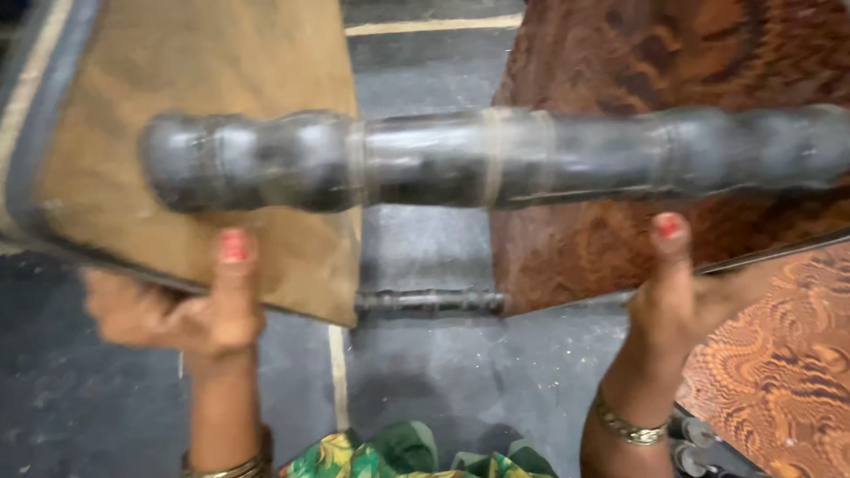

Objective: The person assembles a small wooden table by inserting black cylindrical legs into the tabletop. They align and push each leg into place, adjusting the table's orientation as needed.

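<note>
I hold the two boards up, my left hand (190,314) clamped on the tan board (204,133) at nine o'clock, my right hand (677,305) on the brown board (655,62) at three, the black pole (496,159) not yet moved.

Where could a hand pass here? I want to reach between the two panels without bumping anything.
The gap between the tan panel and the red-brown panel is open only below the thick black roller and above the thin rod. Grey floor below the rod is bare. The panel edges are crowded: left hand, right hand.
</note>
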